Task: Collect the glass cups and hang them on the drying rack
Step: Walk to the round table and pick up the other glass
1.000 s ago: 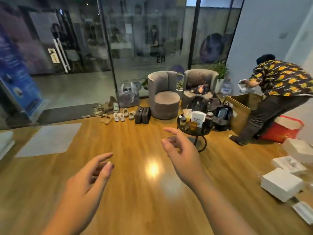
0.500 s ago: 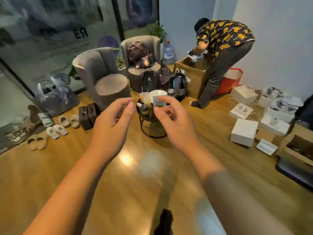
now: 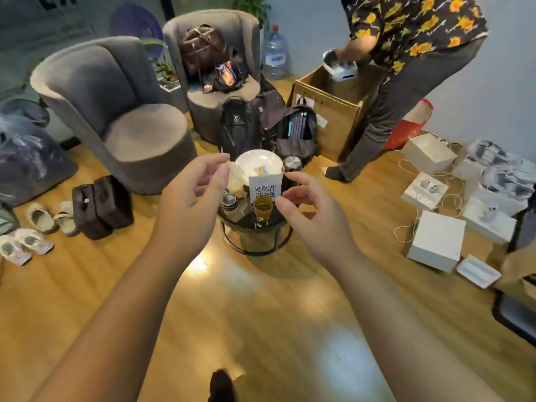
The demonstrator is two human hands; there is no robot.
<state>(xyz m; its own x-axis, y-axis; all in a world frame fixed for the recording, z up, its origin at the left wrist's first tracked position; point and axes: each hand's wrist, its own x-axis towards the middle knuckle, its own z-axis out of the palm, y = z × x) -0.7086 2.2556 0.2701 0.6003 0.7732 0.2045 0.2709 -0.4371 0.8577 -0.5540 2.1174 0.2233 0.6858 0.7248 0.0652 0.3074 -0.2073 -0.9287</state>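
Observation:
A glass cup [image 3: 263, 210] holding yellow liquid stands at the front of a small round black table [image 3: 255, 227]. Behind it sit a white QR-code card [image 3: 265, 187], a white bowl [image 3: 258, 163], a small lidded jar [image 3: 229, 202], a pale plastic cup [image 3: 236, 181] and a dark metal-lidded flask [image 3: 291, 165]. My left hand [image 3: 191, 198] hovers open to the left of the table, fingers spread. My right hand [image 3: 310, 213] hovers open to the right of the glass cup, not touching it. No drying rack is in view.
Two grey armchairs [image 3: 116, 111] and backpacks [image 3: 240, 126] stand behind the table. A person in a patterned shirt [image 3: 412, 33] bends over a cardboard box [image 3: 327, 111] at the right. White boxes [image 3: 438, 242] and cables lie on the floor at right, shoes [image 3: 37, 227] at left.
The view has turned right and closed in on the round table. Both my hands have risen and now flank the glass cup, still holding nothing.

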